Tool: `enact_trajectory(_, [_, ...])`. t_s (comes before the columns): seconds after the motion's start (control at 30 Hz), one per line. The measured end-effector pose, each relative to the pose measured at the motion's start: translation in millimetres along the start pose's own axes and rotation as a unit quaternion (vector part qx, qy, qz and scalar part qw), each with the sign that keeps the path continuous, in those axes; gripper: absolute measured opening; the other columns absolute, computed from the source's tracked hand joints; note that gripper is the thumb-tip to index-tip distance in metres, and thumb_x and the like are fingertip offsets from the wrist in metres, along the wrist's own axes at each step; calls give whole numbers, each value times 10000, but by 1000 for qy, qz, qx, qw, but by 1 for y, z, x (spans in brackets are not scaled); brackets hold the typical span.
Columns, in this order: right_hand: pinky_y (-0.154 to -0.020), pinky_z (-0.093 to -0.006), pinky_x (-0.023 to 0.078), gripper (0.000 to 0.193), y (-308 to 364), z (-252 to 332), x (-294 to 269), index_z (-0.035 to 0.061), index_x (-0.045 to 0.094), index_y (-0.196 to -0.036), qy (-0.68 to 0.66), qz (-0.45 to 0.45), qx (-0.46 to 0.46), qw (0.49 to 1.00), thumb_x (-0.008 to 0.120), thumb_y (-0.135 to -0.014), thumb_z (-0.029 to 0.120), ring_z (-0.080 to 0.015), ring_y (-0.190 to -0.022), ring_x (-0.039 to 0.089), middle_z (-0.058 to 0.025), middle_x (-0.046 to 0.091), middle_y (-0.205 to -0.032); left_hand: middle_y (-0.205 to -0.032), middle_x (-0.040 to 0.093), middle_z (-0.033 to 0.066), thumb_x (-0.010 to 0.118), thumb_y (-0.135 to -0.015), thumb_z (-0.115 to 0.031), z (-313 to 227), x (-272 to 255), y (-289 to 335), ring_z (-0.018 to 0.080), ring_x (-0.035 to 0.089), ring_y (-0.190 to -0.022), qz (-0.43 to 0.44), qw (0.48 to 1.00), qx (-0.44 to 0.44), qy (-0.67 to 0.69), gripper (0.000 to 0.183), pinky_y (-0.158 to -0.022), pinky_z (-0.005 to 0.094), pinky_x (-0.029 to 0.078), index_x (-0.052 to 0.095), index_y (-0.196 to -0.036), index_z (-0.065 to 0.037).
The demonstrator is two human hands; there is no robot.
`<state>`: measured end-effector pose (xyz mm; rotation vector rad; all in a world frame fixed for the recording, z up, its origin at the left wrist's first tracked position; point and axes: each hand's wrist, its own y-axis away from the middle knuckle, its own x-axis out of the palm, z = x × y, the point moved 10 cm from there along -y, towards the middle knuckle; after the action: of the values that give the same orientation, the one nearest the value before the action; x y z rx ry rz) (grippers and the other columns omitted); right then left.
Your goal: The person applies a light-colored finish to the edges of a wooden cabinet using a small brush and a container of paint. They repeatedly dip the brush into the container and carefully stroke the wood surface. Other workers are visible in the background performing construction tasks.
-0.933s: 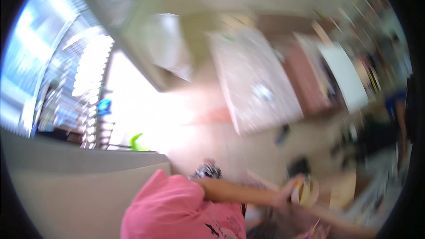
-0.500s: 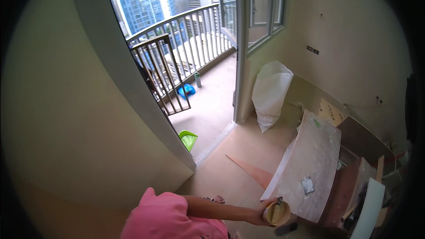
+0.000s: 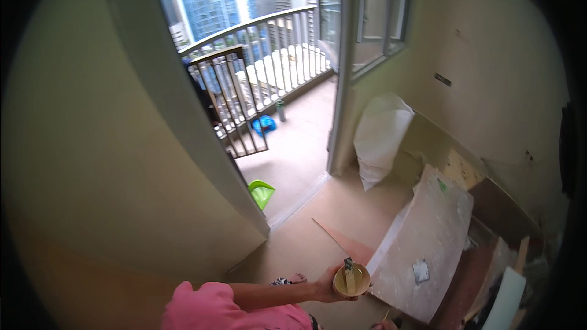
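head view, left grip clasping round tub, flat tool inside, right grip cropped, state unclear

The left hand grips a round, pale container with a flat tool standing in it. The right hand is mostly cut off by the lower edge, a thin stick rising at it. A large dusty board lies to the right; a white sack slumps near the wall, and a green dustpan rests by the balcony doorway.
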<state>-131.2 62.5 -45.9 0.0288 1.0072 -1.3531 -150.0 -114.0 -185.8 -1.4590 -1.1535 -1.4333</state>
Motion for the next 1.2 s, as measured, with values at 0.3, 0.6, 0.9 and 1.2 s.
enact_trajectory(0.3, [-736, -434, 540, 184, 55, 61, -71, -23, 661, -1002, 110, -250, 27, 962, 665, -821, 9, -311, -797, 664, -145, 672, -906, -1438, 470, 154, 472, -921, -582, 55, 19, -37, 311, 531, -1200, 32, 971, -219, -90, 719, -1002, 441, 458, 478, -1392, -39])
enact_trajectory(0.6, [-872, -538, 546, 155, 60, 233, -145, -38, 623, -1038, 409, -314, 79, 853, 535, -921, 12, -293, -858, 681, -138, 685, -861, -1540, 359, 208, 365, -941, -654, 164, 96, 5, 424, 472, -1311, 26, 845, -534, -18, 772, -993, 457, 478, 448, -1429, -61])
enact_trajectory(0.9, [-911, -495, 542, 211, 114, 241, -232, -61, 637, -1065, 496, -298, 65, 813, 566, -866, -72, -329, -906, 700, -160, 713, -887, -1499, 438, 155, 213, -990, -638, 286, 110, 35, 439, 479, -1306, 36, 830, -556, 14, 761, -982, 450, 479, 407, -1457, -70])
enact_trajectory(1.2, [-883, -546, 561, 193, 111, 180, -233, -70, 633, -1036, 478, -159, 40, 863, 525, -876, -69, -327, -867, 685, -162, 677, -826, -1483, 436, 203, 277, -966, -668, 323, 84, 35, 437, 481, -1277, 22, 835, -548, 33, 820, -1037, 473, 458, 396, -1450, -16])
